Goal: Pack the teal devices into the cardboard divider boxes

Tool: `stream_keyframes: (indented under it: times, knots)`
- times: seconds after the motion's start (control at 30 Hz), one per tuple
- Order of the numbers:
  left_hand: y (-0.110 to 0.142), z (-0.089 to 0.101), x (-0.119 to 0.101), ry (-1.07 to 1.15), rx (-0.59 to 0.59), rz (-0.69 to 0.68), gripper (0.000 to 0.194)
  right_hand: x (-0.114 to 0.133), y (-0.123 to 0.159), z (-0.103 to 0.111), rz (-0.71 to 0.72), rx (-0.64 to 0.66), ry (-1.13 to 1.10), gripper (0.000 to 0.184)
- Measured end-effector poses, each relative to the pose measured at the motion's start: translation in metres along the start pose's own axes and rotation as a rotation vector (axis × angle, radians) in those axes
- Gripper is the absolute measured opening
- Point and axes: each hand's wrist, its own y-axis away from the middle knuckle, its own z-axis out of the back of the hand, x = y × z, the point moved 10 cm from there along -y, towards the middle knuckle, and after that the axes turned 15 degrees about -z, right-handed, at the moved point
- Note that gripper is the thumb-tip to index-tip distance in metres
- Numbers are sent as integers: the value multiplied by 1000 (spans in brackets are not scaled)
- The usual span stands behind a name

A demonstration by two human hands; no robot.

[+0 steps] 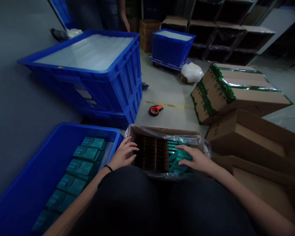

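A cardboard box (162, 130) lined with clear plastic stands on the floor in front of my knees. Brown dividers (151, 154) split its left part into slots, and green packets (175, 150) fill its right part. My left hand (122, 154) rests on the box's left rim with its fingers spread over the edge and nothing in them. My right hand (195, 159) lies flat on top of the green packets, fingers stretched out. To my left, a blue crate (21, 183) holds a row of several green packets (80, 165).
Two stacked blue crates (108, 82) with a white sheet on top stand ahead on the left, a person behind them. An orange tape dispenser (155, 109) lies on the floor. Taped and open cartons (233, 95) crowd the right. Another blue crate (172, 49) stands farther back.
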Motion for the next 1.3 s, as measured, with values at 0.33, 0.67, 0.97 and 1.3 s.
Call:
stream_keyframes:
  times: [0.33,0.67,0.97,1.3]
  knots:
    - [3,-1,1,26,-26,-12,24,3,3,14,89,-145,56,37]
    - [2,1,1,35,-29,1,23,-11,-3,-4,4,5,105,42]
    - [2,1,1,37,-41,-10,23,-22,4,-9,42,-61,175,44]
    - [1,2,0,26,-49,-13,22,-12,18,-37,190,-100,398,49]
